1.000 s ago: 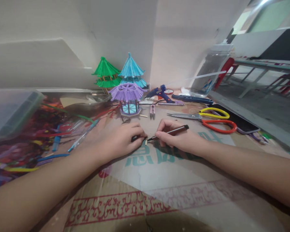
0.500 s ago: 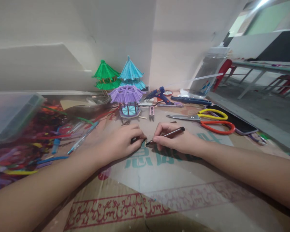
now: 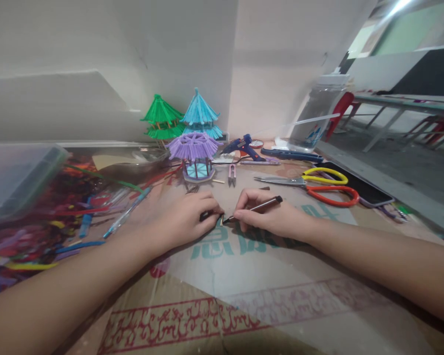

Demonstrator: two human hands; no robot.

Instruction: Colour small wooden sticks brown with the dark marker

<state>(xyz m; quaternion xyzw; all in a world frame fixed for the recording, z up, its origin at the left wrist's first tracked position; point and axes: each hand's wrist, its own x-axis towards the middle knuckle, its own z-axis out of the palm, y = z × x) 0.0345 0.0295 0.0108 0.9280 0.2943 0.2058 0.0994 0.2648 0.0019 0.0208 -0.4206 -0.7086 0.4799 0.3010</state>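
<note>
My right hand (image 3: 262, 212) is closed around a dark brown pen (image 3: 264, 204), held slanted in a writing grip. Its tip meets a tiny pale stick (image 3: 222, 222) lying on the printed board (image 3: 303, 281). Thumb and forefinger of my left hand (image 3: 192, 214) pinch together at the far end of that stick. Something small and dark (image 3: 205, 215) shows inside the left hand's curl; I cannot tell what it is. Just beyond the hands stands a purple-roofed model pavilion (image 3: 195, 148), with small pink-handled snips (image 3: 232, 175) beside it.
Green (image 3: 162, 116) and blue (image 3: 201, 111) model pavilions stand by the wall. A blue glue gun (image 3: 244, 146), a utility knife (image 3: 292, 155), scissors (image 3: 307, 181) and a phone (image 3: 362, 185) lie right. Left are a plastic box (image 3: 20, 177), a pen (image 3: 127, 212) and colourful craft scraps (image 3: 18, 246).
The view has shifted very slightly. Both hands stay nearly in place, the pen still at the stick.
</note>
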